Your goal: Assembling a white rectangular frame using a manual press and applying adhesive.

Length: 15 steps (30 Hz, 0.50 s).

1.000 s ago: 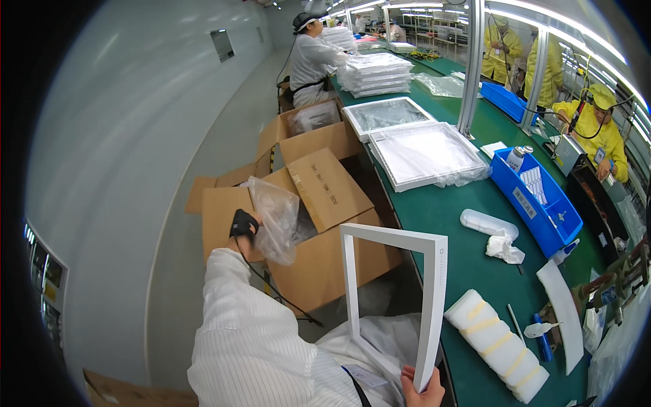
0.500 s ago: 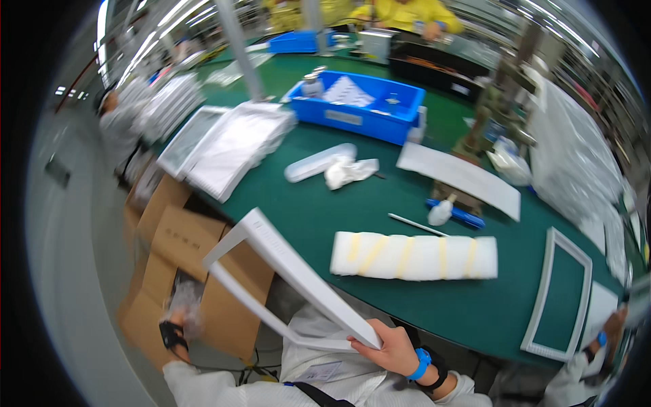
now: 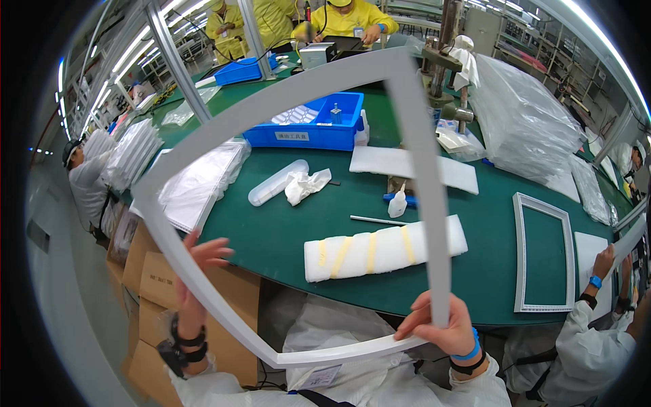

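Observation:
A white rectangular frame (image 3: 426,169) stands raised in front of me, and the bench shows through its opening. My right hand (image 3: 453,330) is closed on its lower right corner, with the thumb and fingers pinching the edge. Behind the frame's left side is my left hand (image 3: 207,252), its fingers stretched out and apart; whether it touches the frame I cannot tell. Seen through the opening, a white foam block (image 3: 359,255) wrapped with yellow tape strips lies near the bench's front edge.
A blue bin (image 3: 305,138) stands toward the back. Plastic-wrapped white panels (image 3: 196,183) lie at left, above cardboard boxes (image 3: 157,279). Another white frame (image 3: 521,258) lies at right, beside a co-worker's hand (image 3: 602,261). A metal press (image 3: 444,88) stands at the back.
The white frame has swung up from a slanted position to face me. My left hand has come up from the cardboard box to the frame's left side. The view has shifted.

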### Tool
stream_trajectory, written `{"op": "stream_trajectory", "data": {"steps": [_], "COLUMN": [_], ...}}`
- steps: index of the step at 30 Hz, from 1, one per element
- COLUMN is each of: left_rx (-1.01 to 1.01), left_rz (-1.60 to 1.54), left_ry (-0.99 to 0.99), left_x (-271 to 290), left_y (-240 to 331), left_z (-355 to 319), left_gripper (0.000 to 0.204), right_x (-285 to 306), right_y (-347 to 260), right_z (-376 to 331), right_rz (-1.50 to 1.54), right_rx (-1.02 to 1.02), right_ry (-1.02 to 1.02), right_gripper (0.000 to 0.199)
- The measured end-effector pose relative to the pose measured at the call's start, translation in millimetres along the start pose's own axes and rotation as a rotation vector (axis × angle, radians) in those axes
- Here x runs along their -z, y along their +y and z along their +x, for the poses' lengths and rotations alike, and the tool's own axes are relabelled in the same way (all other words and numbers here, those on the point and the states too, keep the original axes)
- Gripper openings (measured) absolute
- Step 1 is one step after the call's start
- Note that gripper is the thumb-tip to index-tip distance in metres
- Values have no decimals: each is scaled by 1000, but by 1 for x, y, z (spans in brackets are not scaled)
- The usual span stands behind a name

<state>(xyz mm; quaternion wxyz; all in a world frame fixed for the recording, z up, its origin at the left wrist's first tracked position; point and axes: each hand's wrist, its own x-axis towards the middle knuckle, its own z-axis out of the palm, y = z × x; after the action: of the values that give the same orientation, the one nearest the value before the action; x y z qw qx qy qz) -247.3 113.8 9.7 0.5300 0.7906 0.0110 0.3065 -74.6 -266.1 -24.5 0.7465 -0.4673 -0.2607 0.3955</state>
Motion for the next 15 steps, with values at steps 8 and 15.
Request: {"op": "stream_trajectory", "data": {"steps": [8,15], "left_rx": [-138,186], "left_rz": [-472,-951], "left_ry": [-284,-373], "left_x": [-94,-134], "left_y": [3,-6], "left_z": [51,85], "left_gripper": [71,67], "right_x": [-11,-100], "right_y": [-18,43], "right_z": [11,92], "right_rz": [116,600], "right_rx": [102,-231], "right_ry": [296,-112], "right_gripper": [38,30]}}
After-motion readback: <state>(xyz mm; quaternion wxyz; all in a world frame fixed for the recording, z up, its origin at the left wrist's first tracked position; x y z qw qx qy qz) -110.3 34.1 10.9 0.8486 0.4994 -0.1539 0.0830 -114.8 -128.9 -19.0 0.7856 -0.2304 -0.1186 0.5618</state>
